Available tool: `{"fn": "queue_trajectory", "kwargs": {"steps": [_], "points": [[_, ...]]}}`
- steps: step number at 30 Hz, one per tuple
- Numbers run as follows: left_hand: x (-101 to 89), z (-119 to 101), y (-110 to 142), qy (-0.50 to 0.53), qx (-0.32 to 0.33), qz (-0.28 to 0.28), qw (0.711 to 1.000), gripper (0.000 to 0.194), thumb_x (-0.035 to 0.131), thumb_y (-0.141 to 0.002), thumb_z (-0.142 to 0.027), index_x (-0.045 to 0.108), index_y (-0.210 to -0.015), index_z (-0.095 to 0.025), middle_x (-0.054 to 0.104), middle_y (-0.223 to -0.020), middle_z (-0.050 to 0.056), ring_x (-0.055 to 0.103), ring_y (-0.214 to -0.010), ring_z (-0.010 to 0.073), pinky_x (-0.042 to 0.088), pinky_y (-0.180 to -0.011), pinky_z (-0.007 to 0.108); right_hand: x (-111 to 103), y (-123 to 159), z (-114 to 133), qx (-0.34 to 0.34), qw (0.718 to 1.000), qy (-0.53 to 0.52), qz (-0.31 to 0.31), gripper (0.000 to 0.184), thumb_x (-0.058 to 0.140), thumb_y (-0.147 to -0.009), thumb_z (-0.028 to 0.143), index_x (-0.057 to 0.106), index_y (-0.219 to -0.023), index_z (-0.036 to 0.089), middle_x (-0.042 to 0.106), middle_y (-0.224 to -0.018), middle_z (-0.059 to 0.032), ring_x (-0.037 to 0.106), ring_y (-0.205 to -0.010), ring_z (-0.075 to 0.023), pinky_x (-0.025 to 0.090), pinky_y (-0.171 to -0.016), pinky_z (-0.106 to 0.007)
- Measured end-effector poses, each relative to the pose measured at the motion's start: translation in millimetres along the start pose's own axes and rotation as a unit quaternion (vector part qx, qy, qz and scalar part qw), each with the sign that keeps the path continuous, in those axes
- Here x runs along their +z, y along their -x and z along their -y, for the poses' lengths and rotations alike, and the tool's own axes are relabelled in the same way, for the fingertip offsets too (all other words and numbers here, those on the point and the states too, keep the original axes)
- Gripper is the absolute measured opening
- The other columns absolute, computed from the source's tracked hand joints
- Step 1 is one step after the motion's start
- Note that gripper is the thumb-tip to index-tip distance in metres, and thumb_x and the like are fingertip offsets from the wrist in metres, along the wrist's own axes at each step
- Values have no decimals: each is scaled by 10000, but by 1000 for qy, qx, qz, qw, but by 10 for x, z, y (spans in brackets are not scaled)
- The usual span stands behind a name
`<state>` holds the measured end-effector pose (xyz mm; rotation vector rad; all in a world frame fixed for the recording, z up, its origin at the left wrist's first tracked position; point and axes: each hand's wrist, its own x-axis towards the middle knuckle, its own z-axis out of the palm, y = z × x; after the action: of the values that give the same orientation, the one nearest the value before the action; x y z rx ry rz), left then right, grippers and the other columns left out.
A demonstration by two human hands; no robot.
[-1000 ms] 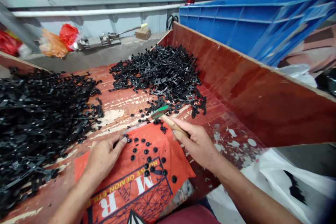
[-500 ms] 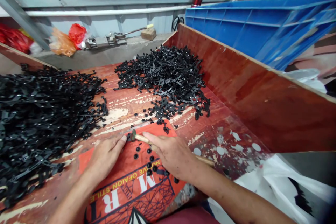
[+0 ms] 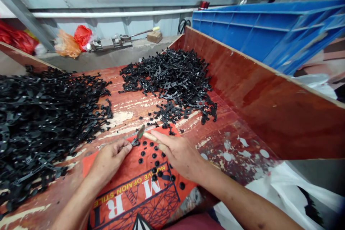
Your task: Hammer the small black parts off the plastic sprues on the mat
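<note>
A small black linkage part (image 3: 135,142) is pinched between the thumb and fingers of my left hand (image 3: 114,156), at the upper edge of a red printed cloth (image 3: 102,165). My right hand (image 3: 180,154) is wrapped around the light wooden handle of a small hammer (image 3: 140,132). The hammer's dark head is tilted just above and beside the black part, apart from it. Several round black caps (image 3: 154,156) lie scattered on the cloth below and between my hands.
Black linkage parts form a large heap (image 3: 48,115) at the left and another heap (image 3: 172,75) at the back. A red wooden side board (image 3: 258,93) runs along the right, with a blue crate (image 3: 242,36) behind it. Metal tools (image 3: 113,41) lie on the back ledge.
The hammer head has risen off the black part and turned more upright. The part shows more clearly in my left fingers. The whole view has shifted slightly.
</note>
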<state>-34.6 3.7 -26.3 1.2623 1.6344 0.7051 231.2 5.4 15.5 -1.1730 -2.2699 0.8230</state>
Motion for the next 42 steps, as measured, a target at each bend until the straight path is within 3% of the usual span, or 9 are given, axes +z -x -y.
{"fn": "queue_trajectory", "kwargs": {"steps": [8,13,17,21,25,28,34,38,42], "points": [[18,-37,21,-70,22,-2,997,233,659,-756,-451,730,-778,-231,679,-613,6,648,-727,263,452,-666,279,81,43,104,32,991,120,49,573,454,-981,177,386,-1534,310,748,-1007,-45,705,-848,-208,531,-755,-307],[11,-56,29,-108,25,-8,994,228,630,-782,-441,747,-793,-246,715,-648,21,668,-750,280,450,-686,292,12,10,168,2,998,63,6,526,350,-1029,194,344,-1549,275,689,-1258,-63,673,-1035,-205,523,-866,-327],[3,-58,39,-130,24,-12,991,237,620,-786,-448,751,-801,-251,728,-670,29,672,-766,285,447,-698,297,52,0,160,23,987,151,48,564,440,-975,168,395,-1523,290,744,-924,-45,698,-767,-216,512,-682,-313],[21,-55,35,-133,18,-2,991,260,609,-794,-472,741,-775,-249,721,-668,28,664,-764,285,443,-700,303,134,-14,142,13,985,169,32,546,437,-1004,201,364,-1538,286,739,-937,-44,694,-797,-208,495,-683,-292],[-14,-153,52,-54,19,3,998,272,652,-769,-493,710,-703,-236,649,-577,19,626,-714,262,421,-648,286,109,-78,161,9,983,172,56,531,485,-982,204,427,-1509,250,756,-875,-45,707,-755,-218,521,-671,-301],[-145,-315,116,90,3,-4,996,301,656,-806,-490,688,-733,-200,611,-583,14,560,-641,197,400,-611,261,-39,-116,171,7,998,59,12,483,424,-1028,245,431,-1509,278,735,-1182,-55,714,-970,-207,555,-843,-322],[-309,-505,291,365,-47,54,928,339,739,-801,-301,674,-1105,-166,658,-750,29,557,-679,134,448,-658,226,-215,36,63,43,997,-54,-47,484,415,-1027,241,429,-1507,298,567,-1440,-26,593,-1258,-223,462,-1086,-429],[-182,-494,408,419,-40,45,906,423,779,-719,-191,652,-1122,-159,688,-824,41,609,-746,142,487,-717,233,-112,220,35,45,995,-86,-33,496,406,-1023,204,449,-1475,405,534,-1470,40,564,-1293,-206,461,-1087,-439],[-51,-463,429,379,-34,40,924,579,849,-631,-166,558,-1130,-204,729,-833,27,674,-782,170,500,-757,261,-82,326,24,67,992,-101,-38,503,411,-1019,207,436,-1483,399,549,-1458,34,574,-1283,-212,452,-1087,-448]]}}
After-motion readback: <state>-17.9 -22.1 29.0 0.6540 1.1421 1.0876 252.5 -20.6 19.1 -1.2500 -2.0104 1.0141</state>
